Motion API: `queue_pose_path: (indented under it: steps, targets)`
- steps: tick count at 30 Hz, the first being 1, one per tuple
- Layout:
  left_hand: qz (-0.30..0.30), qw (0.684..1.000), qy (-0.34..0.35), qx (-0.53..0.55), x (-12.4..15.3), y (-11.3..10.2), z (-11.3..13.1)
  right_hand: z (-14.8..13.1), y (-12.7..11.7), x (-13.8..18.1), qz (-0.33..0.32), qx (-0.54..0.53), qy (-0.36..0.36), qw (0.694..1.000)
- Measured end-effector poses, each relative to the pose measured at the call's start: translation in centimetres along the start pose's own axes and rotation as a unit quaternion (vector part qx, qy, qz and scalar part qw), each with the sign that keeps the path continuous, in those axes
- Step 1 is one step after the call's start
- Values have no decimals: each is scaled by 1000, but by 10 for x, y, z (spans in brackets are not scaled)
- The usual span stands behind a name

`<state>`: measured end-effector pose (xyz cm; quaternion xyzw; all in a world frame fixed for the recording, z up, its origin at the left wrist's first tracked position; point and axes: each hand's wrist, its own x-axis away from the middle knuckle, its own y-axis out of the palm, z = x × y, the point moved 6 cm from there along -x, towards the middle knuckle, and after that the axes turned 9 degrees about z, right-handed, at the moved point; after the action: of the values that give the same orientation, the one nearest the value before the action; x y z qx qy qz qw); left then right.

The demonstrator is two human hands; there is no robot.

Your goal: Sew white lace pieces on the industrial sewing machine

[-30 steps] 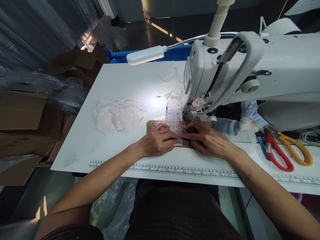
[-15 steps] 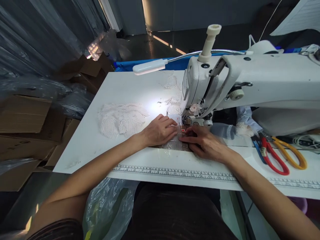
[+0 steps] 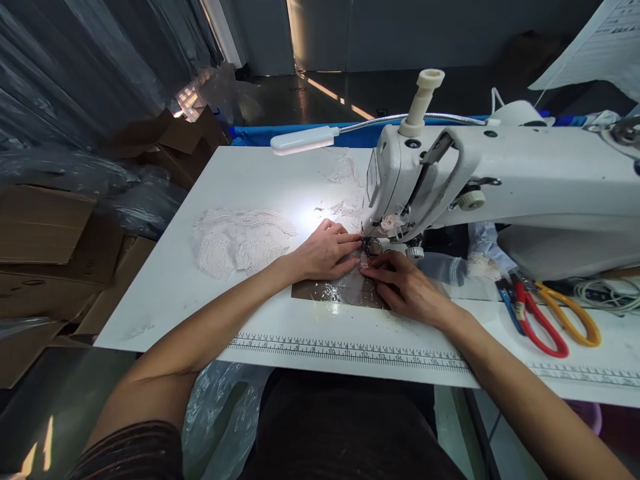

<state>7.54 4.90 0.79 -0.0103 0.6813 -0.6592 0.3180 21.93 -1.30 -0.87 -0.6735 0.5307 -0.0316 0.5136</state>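
Note:
The white sewing machine [image 3: 393,180] stands on the table, its presser foot [image 3: 369,245] down by my fingertips. My left hand [image 3: 330,252] lies flat with outstretched fingers on thin see-through fabric [image 3: 345,283], left of the foot. From the right, my right hand [image 3: 403,283] pinches the fabric's edge between thumb and forefinger, just in front of the foot. Close to those fingertips is a small pale strip [image 3: 364,260]. Under the fabric shows a shiny brown plate [image 3: 310,291]. The needle tip is too small to make out.
White lace pieces [image 3: 240,243] lie to the left, with more lace [image 3: 345,170] behind. Red-handled scissors [image 3: 543,323] and yellow-handled scissors [image 3: 575,313] are at the right. A printed ruler [image 3: 350,350] runs along the front edge. Cardboard boxes [image 3: 45,227] stand left.
My left hand has shifted slightly forward and up toward the presser foot, uncovering more of the brown plate. The pale strip now sits closer to the foot. The view has tilted a little.

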Motion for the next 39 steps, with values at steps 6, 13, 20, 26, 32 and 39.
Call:
queue_pose_path:
  steps: [6, 13, 20, 26, 32, 39]
  targets:
    - [-11, 999, -21, 34, 5, 2, 0, 1, 0, 0, -13, 1, 13, 1000]
    - [-9, 1000, -17, 13, 6, 6, 2, 0, 0, 1, -21, 2, 27, 999]
    - [6, 1000, -18, -13, 8, 6, 5, 0, -1, 0, -26, 10, 29, 999]
    - [50, 998, -6, -37, 8, 3, 9, -2, -2, 0, -41, 15, 2, 999]
    - [57, 995, 78, -2, 12, 5, 18, -2, -1, 1, -46, 29, -1, 999]
    - [24, 996, 80, 22, 13, -1, 15, -5, 0, 0, -34, 49, 6, 998]
